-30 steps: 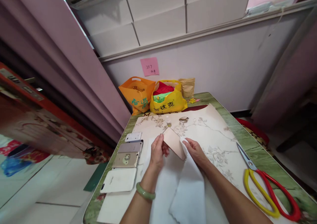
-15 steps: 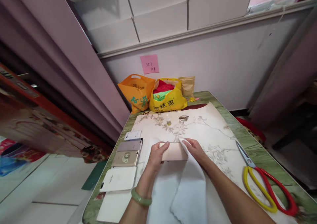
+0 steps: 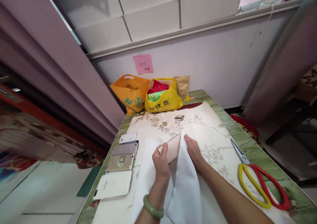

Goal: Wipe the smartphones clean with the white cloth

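Note:
My left hand (image 3: 161,158), a green bangle at its wrist, is closed around one end of a flat rose-gold smartphone (image 3: 172,148), with the thumb on top. The phone tilts up toward the right. My right hand (image 3: 193,148) is closed on the upper edge of a white cloth (image 3: 189,181), pressing it to the phone's right end. The cloth hangs down below both hands and covers that end of the phone. Several other phones lie in a row to the left, among them a gold phone (image 3: 117,162) with a ring holder and a white phone (image 3: 112,185).
Large scissors (image 3: 251,169) with yellow and red handles lie at the right. An orange bag (image 3: 132,96), a yellow bag (image 3: 162,101) and a brown pouch (image 3: 182,85) stand at the back. A small bottle (image 3: 164,120) and a dark wire-like item (image 3: 179,117) lie mid-table.
The phone has gone from lying level to tilted, its right end raised. My right hand has drawn the cloth along that end, and the view has shifted slightly to the right.

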The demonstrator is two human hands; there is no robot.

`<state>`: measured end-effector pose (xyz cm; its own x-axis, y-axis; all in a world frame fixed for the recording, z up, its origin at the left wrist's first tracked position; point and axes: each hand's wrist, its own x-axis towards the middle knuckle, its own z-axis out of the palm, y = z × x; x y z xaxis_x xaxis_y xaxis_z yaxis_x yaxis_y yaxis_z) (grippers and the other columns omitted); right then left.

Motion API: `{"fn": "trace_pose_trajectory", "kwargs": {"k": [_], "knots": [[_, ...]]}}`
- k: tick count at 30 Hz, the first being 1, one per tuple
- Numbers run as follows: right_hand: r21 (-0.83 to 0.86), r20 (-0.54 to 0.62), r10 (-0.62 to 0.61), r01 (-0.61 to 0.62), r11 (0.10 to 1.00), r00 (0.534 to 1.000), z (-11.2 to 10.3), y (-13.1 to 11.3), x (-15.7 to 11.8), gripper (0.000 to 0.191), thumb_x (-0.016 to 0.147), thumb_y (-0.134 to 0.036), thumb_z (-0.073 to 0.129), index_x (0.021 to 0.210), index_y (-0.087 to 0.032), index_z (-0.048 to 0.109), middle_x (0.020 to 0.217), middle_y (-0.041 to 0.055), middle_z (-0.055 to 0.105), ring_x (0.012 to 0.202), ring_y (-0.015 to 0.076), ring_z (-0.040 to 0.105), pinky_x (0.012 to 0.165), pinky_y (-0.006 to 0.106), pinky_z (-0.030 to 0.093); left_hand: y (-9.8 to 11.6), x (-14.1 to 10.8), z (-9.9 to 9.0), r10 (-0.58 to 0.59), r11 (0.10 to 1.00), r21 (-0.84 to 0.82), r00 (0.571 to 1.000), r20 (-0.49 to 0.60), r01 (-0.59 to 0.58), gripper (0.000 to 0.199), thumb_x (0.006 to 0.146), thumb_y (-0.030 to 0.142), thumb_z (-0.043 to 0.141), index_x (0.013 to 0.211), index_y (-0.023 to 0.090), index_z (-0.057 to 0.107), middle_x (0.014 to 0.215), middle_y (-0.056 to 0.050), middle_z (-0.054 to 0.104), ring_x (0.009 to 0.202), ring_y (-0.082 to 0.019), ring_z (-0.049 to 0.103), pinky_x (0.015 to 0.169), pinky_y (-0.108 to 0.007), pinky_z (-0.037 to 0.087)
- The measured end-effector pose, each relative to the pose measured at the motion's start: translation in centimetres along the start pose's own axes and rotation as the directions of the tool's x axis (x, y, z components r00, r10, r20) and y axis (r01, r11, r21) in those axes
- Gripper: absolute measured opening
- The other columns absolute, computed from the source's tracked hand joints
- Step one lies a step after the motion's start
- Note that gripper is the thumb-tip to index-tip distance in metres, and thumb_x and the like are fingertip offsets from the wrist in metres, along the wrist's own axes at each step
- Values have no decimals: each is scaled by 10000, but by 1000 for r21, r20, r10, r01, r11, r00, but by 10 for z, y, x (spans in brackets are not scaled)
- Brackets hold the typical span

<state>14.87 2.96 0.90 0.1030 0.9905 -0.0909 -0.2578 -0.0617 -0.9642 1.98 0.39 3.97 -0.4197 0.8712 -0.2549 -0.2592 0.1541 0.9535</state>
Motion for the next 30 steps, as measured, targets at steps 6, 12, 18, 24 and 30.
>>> {"fn": "trace_pose_trajectory", "kwargs": {"k": [6, 12, 18, 24, 30], "knots": [[-9, 0, 1, -1, 1000, 1000, 1, 3, 0, 543, 784, -715, 517, 800, -185, 632, 668, 26, 648, 653, 211, 568, 621, 303, 473, -11, -5, 9, 59, 995, -76, 994, -92, -66, 499, 699, 557, 710, 951, 130, 659, 762, -53, 706, 668, -194, 672, 612, -306, 537], [46, -40, 9, -7, 999, 999, -1, 2, 1, 524, 802, -715, 497, 791, -197, 581, 671, 9, 612, 626, 186, 531, 620, 299, 469, -31, -23, 25, 51, 984, -165, 991, -122, -71, 488, 721, 550, 695, 959, 124, 675, 851, -95, 716, 800, -226, 684, 755, -351, 542], [-16, -61, -24, 23, 1000, 998, 4, 5, -2, 544, 812, -729, 463, 760, -199, 574, 661, 10, 600, 641, 192, 535, 638, 303, 465, -36, -30, 27, 11, 978, -205, 992, -129, -38, 483, 741, 566, 673, 970, 142, 678, 887, -108, 719, 814, -238, 689, 722, -340, 550], [-59, -194, -25, 13, 998, 981, -2, 5, -1, 630, 810, -770, 411, 797, -174, 613, 727, 43, 659, 729, 215, 585, 721, 307, 481, -29, -34, 22, -90, 978, -190, 995, -40, 81, 539, 698, 591, 704, 1006, 149, 674, 881, -102, 716, 789, -231, 689, 636, -309, 559], [-3, -273, 62, -65, 998, 960, -8, 4, 2, 704, 833, -767, 353, 935, -164, 701, 882, 100, 725, 879, 259, 657, 781, 314, 504, -13, -32, 6, 11, 988, -150, 994, -108, -28, 513, 724, 575, 686, 1007, 147, 664, 918, -109, 727, 790, -226, 693, 641, -308, 554]]}}
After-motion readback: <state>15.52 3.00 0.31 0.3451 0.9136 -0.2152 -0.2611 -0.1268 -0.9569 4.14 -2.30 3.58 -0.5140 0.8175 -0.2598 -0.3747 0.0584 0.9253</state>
